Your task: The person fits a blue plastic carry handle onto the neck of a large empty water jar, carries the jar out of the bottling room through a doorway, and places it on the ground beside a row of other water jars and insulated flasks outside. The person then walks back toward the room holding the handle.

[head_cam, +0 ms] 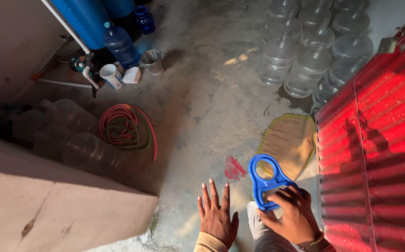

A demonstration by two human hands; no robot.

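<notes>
My right hand (292, 215) grips a blue plastic bottle-carrying handle (266, 179) by its lower bar, with the ring end pointing up and away from me. My left hand (217, 213) hovers flat beside it, fingers spread, holding nothing. Both hands are low in the view, above a grey concrete floor (202, 102). A red smear (233, 168) marks the floor just left of the handle.
Several clear large water jugs (312, 46) stand at the top right, others lie at the left (72, 135). A coiled red and green hose (125, 127), a blue filter tank (88, 18), a blue bottle (121, 44), a mug (111, 76), a steel cup (152, 60), a worn mat (290, 140), a red corrugated door (379, 154) and a concrete ledge (58, 205).
</notes>
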